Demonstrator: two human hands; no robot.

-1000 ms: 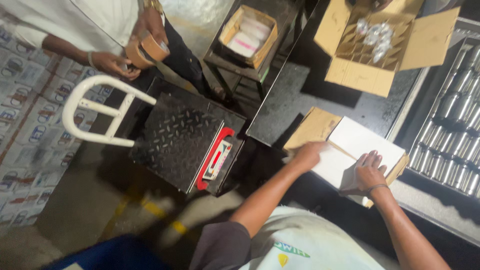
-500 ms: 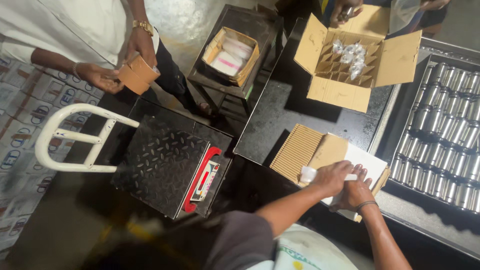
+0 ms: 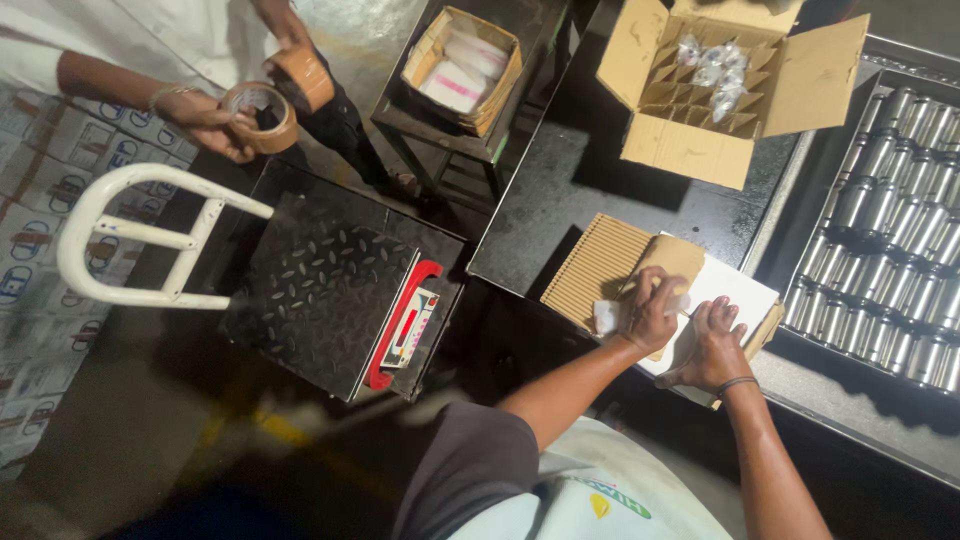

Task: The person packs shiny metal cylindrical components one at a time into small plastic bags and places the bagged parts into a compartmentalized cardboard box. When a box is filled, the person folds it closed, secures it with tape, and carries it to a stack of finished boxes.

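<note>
Fingers of left hand (image 3: 652, 315) curled round small white packet (image 3: 606, 316); right hand (image 3: 715, 345) fingers spread flat on white sheet (image 3: 735, 290).

A black platform scale (image 3: 330, 290) with a checkered plate and a red-framed display sits at centre left, its white tubular handle (image 3: 120, 245) toward the left edge. At upper left another person's hands hold two rolls of brown tape (image 3: 262, 115). An open divided carton (image 3: 725, 90) stands at upper right, above rows of metal cans (image 3: 890, 230). A small box of white packets (image 3: 462, 65) rests on a stand at top centre.
</note>
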